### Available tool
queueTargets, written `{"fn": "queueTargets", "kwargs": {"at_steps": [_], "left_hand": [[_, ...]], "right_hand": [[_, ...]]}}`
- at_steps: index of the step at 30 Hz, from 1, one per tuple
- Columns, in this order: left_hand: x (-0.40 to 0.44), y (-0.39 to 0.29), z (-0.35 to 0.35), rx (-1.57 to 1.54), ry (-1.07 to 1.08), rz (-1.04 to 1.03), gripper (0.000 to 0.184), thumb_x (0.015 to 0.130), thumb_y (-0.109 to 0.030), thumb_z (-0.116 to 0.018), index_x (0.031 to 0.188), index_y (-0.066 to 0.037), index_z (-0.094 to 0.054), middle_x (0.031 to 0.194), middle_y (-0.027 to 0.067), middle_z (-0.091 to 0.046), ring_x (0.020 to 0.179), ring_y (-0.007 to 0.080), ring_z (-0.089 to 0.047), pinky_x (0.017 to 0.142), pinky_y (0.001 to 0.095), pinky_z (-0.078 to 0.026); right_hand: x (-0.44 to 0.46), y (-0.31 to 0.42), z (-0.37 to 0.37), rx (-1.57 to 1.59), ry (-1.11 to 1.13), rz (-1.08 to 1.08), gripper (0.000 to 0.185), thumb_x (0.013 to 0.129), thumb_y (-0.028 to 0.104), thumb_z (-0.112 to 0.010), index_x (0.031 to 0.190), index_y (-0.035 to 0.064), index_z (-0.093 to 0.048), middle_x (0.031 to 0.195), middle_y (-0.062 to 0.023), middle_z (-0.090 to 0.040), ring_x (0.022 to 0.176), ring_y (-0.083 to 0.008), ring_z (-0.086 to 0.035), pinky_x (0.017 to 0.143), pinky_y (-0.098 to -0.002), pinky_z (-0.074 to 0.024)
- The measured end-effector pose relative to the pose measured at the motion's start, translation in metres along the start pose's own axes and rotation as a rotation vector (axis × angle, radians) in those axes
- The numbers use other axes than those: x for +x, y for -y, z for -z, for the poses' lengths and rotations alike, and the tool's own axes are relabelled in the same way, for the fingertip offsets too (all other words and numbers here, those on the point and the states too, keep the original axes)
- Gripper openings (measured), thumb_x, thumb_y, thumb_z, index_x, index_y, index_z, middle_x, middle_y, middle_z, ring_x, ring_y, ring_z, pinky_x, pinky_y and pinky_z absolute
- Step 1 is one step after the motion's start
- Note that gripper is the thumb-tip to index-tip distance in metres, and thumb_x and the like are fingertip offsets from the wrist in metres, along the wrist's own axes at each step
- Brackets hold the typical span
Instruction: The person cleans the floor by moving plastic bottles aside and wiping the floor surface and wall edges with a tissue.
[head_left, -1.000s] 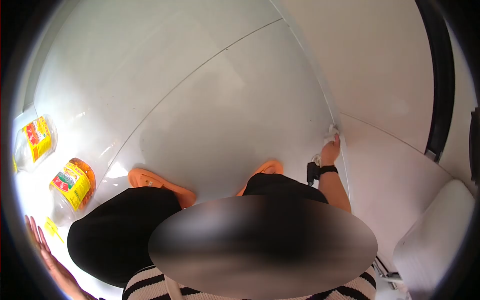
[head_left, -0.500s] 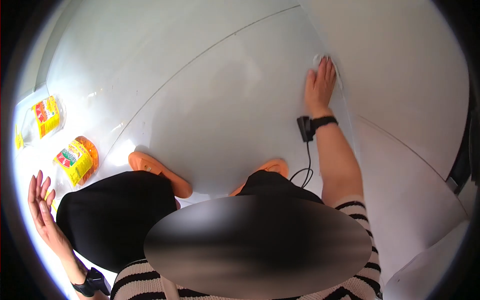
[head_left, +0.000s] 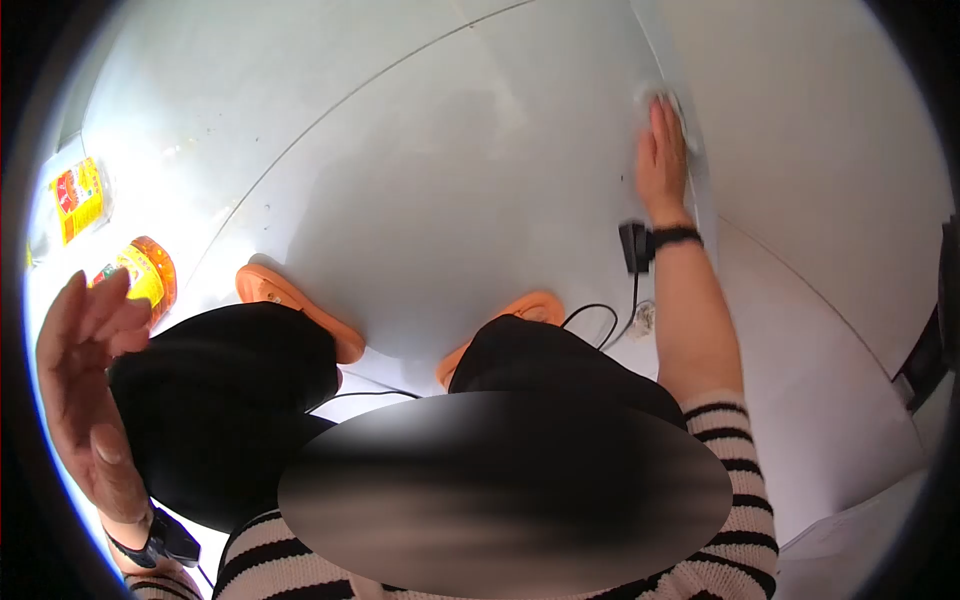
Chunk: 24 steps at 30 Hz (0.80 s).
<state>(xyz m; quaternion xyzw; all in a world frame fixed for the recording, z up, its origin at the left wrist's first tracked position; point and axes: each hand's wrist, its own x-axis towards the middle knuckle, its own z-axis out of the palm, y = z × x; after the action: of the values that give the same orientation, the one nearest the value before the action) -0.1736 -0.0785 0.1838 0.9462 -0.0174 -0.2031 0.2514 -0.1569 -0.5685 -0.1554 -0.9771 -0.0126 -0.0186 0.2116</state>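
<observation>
At the far right, my right hand (head_left: pixel 664 165) lies with its fingers stretched over a white cloth (head_left: pixel 690 130). It presses the cloth on the pale floor (head_left: pixel 420 200) along the edge where the floor meets the white wall. The cloth is blurred and mostly under the fingers; whether it is fabric or paper I cannot tell. My left hand (head_left: pixel 88 400) is raised on the left beside my knee, fingers apart, with nothing in it. Behind its fingertips a clear bottle with a yellow label and orange liquid (head_left: pixel 152 275) is partly hidden.
A second yellow-labelled bottle (head_left: pixel 78 200) lies farther back at the left. My orange slippers (head_left: pixel 300 308) are on the floor between the hands. A black cable (head_left: pixel 592 308) hangs from the right wrist device. The white wall (head_left: pixel 810 160) bounds the right side.
My right hand has slid slightly forward along the wall edge with the cloth. My left hand has risen closer to the camera, covering part of the nearer bottle. The view has shifted a little.
</observation>
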Motion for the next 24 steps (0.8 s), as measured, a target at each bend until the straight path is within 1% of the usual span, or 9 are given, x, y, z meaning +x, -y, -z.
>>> {"fn": "queueTargets", "kwargs": {"at_steps": [3, 5, 9, 12, 15, 17, 19, 21, 24], "left_hand": [[0.004, -0.008, -0.012, -0.038, 0.023, 0.126, 0.085, 0.075, -0.069, -0.046, 0.130, -0.005, -0.038, 0.117, 0.0149, -0.055, 0.105, 0.0237, -0.057, 0.089, 0.0345, -0.042], [0.005, -0.010, -0.009, 0.096, 0.060, 0.140, 0.085, 0.075, -0.068, -0.046, 0.130, -0.003, -0.038, 0.115, 0.0160, -0.056, 0.099, 0.0241, -0.058, 0.088, 0.0348, -0.041], [-0.010, -0.006, 0.002, 0.201, 0.142, 0.127, 0.085, 0.076, -0.066, -0.047, 0.130, -0.001, -0.036, 0.115, 0.0176, -0.055, 0.100, 0.0250, -0.057, 0.088, 0.0356, -0.041], [-0.021, 0.014, 0.002, 0.295, 0.144, 0.144, 0.086, 0.075, -0.071, -0.041, 0.133, -0.007, -0.034, 0.123, 0.0172, -0.050, 0.106, 0.0265, -0.054, 0.089, 0.0369, -0.040], [-0.024, 0.026, 0.002, 0.336, 0.111, 0.204, 0.094, 0.072, -0.078, -0.033, 0.137, -0.011, -0.028, 0.130, 0.0163, -0.045, 0.113, 0.0261, -0.050, 0.091, 0.0390, -0.039], [-0.021, 0.022, 0.002, 0.385, 0.072, 0.156, 0.082, 0.079, -0.073, -0.028, 0.136, -0.014, -0.034, 0.133, 0.0151, -0.042, 0.111, 0.0265, -0.051, 0.091, 0.0396, -0.039], [-0.016, 0.018, 0.005, 0.406, 0.099, 0.150, 0.081, 0.082, -0.069, -0.029, 0.135, -0.008, -0.034, 0.132, 0.0171, -0.043, 0.112, 0.0263, -0.051, 0.090, 0.0383, -0.039], [-0.007, 0.005, -0.004, 0.253, 0.109, 0.022, 0.079, 0.083, -0.064, -0.035, 0.132, -0.002, -0.033, 0.122, 0.0201, -0.049, 0.101, 0.0281, -0.056, 0.079, 0.0341, -0.044], [0.007, -0.006, -0.013, 0.008, 0.084, -0.163, 0.077, 0.086, -0.056, -0.043, 0.128, 0.008, -0.030, 0.108, 0.0247, -0.057, 0.086, 0.0308, -0.063, 0.063, 0.0279, -0.052]], "right_hand": [[-0.070, -0.016, 0.010, -0.037, 0.054, -0.161, 0.048, 0.088, 0.016, -0.038, 0.133, 0.0043, -0.034, 0.139, -0.0158, -0.031, 0.129, -0.0325, -0.026, 0.107, -0.0403, -0.0205], [-0.099, -0.020, 0.016, -0.004, 0.092, -0.235, 0.050, 0.087, 0.016, -0.039, 0.135, 0.0031, -0.030, 0.141, -0.0183, -0.026, 0.130, -0.0358, -0.022, 0.108, -0.0426, -0.0166], [-0.103, -0.021, 0.003, -0.083, 0.071, -0.260, 0.051, 0.087, 0.017, -0.039, 0.135, 0.0023, -0.029, 0.142, -0.0191, -0.024, 0.131, -0.0383, -0.020, 0.108, -0.0445, -0.0139], [-0.076, -0.014, -0.005, -0.123, -0.023, -0.229, 0.052, 0.088, 0.019, -0.040, 0.135, 0.0020, -0.029, 0.142, -0.0203, -0.024, 0.130, -0.0403, -0.020, 0.108, -0.0457, -0.0125], [-0.022, -0.008, -0.008, -0.058, 0.023, 0.082, 0.051, 0.089, 0.025, -0.042, 0.134, 0.0015, -0.031, 0.140, -0.0204, -0.028, 0.129, -0.0383, -0.023, 0.107, -0.0438, -0.0184], [0.029, 0.006, -0.016, -0.127, -0.010, 0.192, 0.052, 0.090, 0.029, -0.041, 0.133, 0.0020, -0.033, 0.138, -0.0185, -0.032, 0.128, -0.0353, -0.027, 0.105, -0.0419, -0.0229], [0.055, 0.016, -0.022, -0.187, -0.032, 0.234, 0.052, 0.090, 0.031, -0.040, 0.133, 0.0025, -0.033, 0.138, -0.0170, -0.033, 0.128, -0.0333, -0.029, 0.104, -0.0410, -0.0250], [0.062, 0.018, -0.021, -0.262, -0.029, 0.276, 0.051, 0.092, 0.031, -0.036, 0.134, 0.0025, -0.033, 0.138, -0.0154, -0.033, 0.129, -0.0310, -0.027, 0.106, -0.0398, -0.0221], [0.019, 0.010, 0.003, -0.592, 0.074, 0.184, 0.051, 0.091, 0.032, -0.037, 0.135, 0.0068, -0.032, 0.139, -0.0099, -0.035, 0.130, -0.0263, -0.027, 0.106, -0.0387, -0.0214]]}}
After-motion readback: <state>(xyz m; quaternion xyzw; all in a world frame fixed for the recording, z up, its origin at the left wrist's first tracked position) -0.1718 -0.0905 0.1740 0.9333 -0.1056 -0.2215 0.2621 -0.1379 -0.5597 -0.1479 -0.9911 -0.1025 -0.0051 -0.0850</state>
